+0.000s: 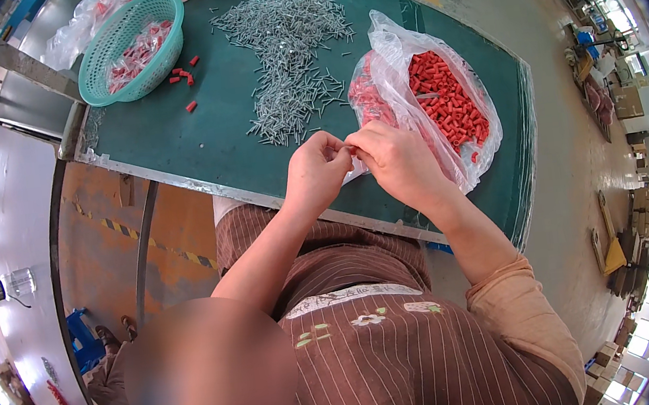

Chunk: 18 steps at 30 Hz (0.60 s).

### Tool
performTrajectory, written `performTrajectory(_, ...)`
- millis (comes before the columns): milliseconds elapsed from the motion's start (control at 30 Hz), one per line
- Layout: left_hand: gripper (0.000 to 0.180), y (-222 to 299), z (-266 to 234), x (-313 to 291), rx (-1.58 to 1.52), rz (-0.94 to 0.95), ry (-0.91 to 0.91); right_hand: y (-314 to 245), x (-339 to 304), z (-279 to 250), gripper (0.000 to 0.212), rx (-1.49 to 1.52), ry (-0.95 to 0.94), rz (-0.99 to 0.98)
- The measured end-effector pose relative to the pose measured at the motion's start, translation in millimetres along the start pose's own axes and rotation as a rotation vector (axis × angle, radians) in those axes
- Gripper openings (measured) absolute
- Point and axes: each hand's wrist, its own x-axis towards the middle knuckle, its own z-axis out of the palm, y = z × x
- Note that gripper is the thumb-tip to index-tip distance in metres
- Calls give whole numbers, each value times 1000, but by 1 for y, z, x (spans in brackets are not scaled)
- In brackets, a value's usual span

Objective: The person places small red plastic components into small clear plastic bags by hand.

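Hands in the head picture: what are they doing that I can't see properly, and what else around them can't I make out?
All in the head view:
- Small red piece at the right hand: mostly hidden by fingers, too small to tell its shape.
- Whether the left hand pinches anything: its curled fingers hide that.
- Green basket's bottom: bagged red pieces cover it.
- Part of the table's far side: cut off by the top edge.

Small red piece [352, 150], mostly hidden
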Motion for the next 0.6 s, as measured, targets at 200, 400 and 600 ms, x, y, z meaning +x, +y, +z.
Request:
performTrajectory(200, 11, -8, 2, 5, -64, -22, -20, 4, -1, 8, 14, -26, 27, 12)
performTrajectory(400, 9, -1, -14, 1, -303, -208, -49, 35, -8, -38, 20, -62, 255, 325)
performTrajectory(600, 9, -3, -13, 2, -264, -222, -76, 28, -8, -45, 22, -49, 138, 51)
